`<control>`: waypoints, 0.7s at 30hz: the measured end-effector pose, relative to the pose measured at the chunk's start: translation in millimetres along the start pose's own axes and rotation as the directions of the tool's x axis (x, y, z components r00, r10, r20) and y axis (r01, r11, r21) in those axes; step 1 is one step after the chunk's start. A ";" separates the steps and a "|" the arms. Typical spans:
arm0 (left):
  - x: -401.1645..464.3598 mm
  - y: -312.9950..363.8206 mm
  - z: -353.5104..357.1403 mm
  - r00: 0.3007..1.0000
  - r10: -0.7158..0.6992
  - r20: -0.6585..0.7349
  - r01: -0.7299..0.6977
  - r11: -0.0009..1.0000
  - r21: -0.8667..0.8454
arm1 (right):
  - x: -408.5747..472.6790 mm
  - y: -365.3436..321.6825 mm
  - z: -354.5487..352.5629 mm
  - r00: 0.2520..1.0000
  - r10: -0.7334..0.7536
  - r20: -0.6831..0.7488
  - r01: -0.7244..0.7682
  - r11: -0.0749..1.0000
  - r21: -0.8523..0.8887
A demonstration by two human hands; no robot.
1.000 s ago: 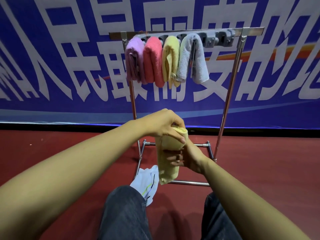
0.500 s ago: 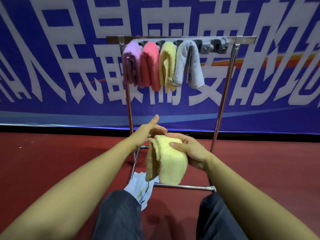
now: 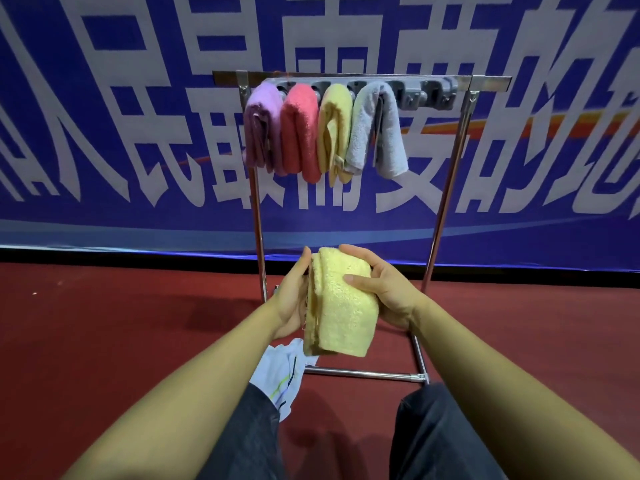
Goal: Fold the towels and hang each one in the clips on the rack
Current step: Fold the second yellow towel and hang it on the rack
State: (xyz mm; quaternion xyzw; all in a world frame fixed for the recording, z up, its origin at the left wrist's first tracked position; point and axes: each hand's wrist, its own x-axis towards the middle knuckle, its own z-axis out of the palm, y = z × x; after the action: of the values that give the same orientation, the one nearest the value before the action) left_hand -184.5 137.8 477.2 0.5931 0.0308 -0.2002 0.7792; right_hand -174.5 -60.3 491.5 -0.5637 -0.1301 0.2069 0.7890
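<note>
A folded pale yellow towel (image 3: 341,304) hangs between my hands, low in front of the rack. My right hand (image 3: 384,289) grips it from the right, thumb across its front. My left hand (image 3: 294,296) lies flat against its left edge with straight fingers. The metal rack (image 3: 446,188) stands ahead on the floor. Its grey clip bar (image 3: 426,95) holds a purple towel (image 3: 261,128), a pink towel (image 3: 300,131), a yellow towel (image 3: 334,129) and a grey towel (image 3: 375,128). The clips at the bar's right end hold nothing.
A white cloth with a green and dark stripe (image 3: 285,375) lies on the red floor by the rack's base bar (image 3: 363,374). My knees in dark trousers (image 3: 446,434) are at the bottom. A blue banner (image 3: 104,133) forms the wall behind.
The towel has gone from a tight upright roll to a flat folded shape held higher. My left hand has come off its top and now lies against its left edge.
</note>
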 end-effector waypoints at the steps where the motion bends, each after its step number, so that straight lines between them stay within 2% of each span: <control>1: 0.6 -0.2 -0.3 1.000 -0.002 0.004 0.002 1.000 -0.007 | 0.8 0.5 -0.3 1.000 -0.009 -0.001 0.009 1.000 -0.026; 3: 2.6 -0.6 0.2 1.000 0.008 0.003 -0.008 1.000 -0.024 | 3.0 2.0 -0.9 0.999 -0.036 -0.010 0.034 0.993 -0.111; 5: 4.3 -1.0 3.4 1.000 0.018 -0.011 -0.018 0.999 -0.030 | 5.6 3.7 0.1 0.997 -0.081 -0.017 0.074 0.961 -0.265; 8: 6.3 -0.6 9.2 0.999 0.036 -0.028 -0.036 0.999 -0.011 | 7.3 4.8 4.0 0.982 -0.188 -0.003 0.154 0.815 -0.559; 11: 9.4 0.8 13.7 0.988 0.073 -0.140 -0.069 0.997 0.036 | 9.2 4.5 7.3 0.967 -0.249 0.057 0.212 0.657 -0.724; 13: 11.8 -0.2 15.6 0.972 0.090 -0.219 -0.080 0.995 0.054 | 11.3 4.7 9.3 0.962 -0.263 0.075 0.221 0.587 -0.779; 16: 15.4 -3.4 17.5 0.958 0.131 -0.254 -0.118 0.991 0.066 | 12.4 4.4 12.0 0.958 -0.277 0.078 0.225 0.553 -0.802; 21: 18.0 -2.8 19.1 0.940 0.190 -0.284 -0.172 0.981 0.087 | 9.3 3.2 13.6 0.955 -0.295 0.027 0.218 0.640 -0.737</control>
State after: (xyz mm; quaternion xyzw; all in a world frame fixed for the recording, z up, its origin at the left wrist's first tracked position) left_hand -172.5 114.3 475.1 0.6398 0.0842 -0.0389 0.7629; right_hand -172.9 -43.6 492.8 -0.8168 -0.2426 -0.0038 0.5234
